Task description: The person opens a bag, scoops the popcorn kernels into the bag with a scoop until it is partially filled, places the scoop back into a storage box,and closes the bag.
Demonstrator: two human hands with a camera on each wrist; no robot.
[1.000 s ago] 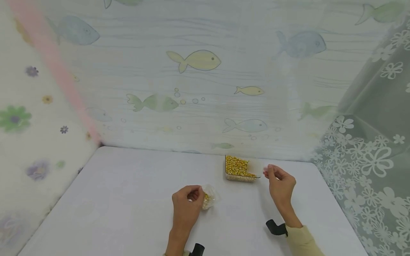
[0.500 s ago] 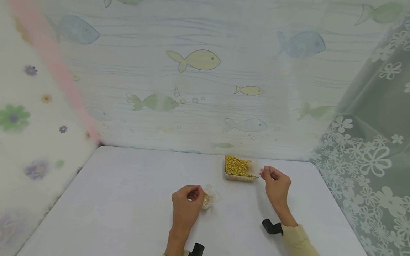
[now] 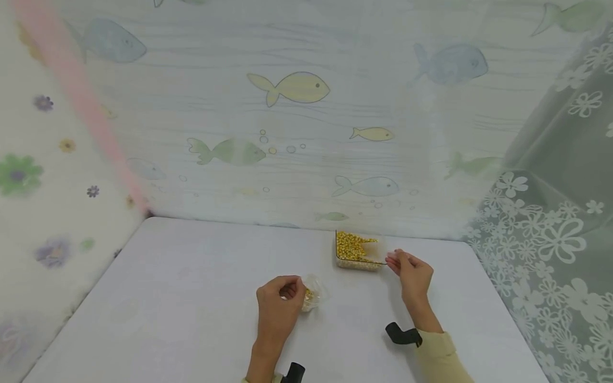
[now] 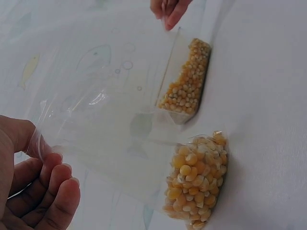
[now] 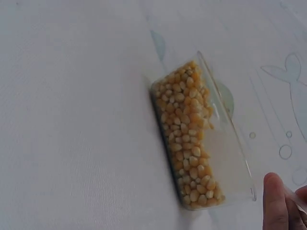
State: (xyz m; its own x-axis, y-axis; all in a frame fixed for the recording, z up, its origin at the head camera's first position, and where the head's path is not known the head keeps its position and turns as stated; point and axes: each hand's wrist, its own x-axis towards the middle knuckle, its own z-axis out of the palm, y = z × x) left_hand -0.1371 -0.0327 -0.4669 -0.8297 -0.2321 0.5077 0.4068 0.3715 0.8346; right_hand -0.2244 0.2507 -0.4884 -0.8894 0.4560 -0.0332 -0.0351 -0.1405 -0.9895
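My left hand (image 3: 281, 306) pinches the upper edge of a clear plastic bag (image 3: 316, 290) between thumb and curled forefinger. Yellow corn kernels (image 4: 196, 175) fill the bag's bottom, which sits on the table; its upper part stretches up to the fingers. Farther back stands a clear rectangular container (image 3: 358, 264) holding more corn kernels (image 5: 184, 129), heaped with a pale gap at the side nearest my right hand (image 3: 414, 274). That hand is at the container's right corner, thumb and fingers pinching a thin whitish piece (image 5: 293, 195); I cannot tell its kind.
The white table (image 3: 191, 298) ends at a back wall (image 3: 287, 175) printed with fish, close behind the container. A sheer flowered curtain (image 3: 551, 255) hangs along the right side. Each wrist carries a black camera mount (image 3: 403, 335).
My right hand has moved left, closer to the container's right corner, keeping its pinch. The left hand and the bag have stayed in place.
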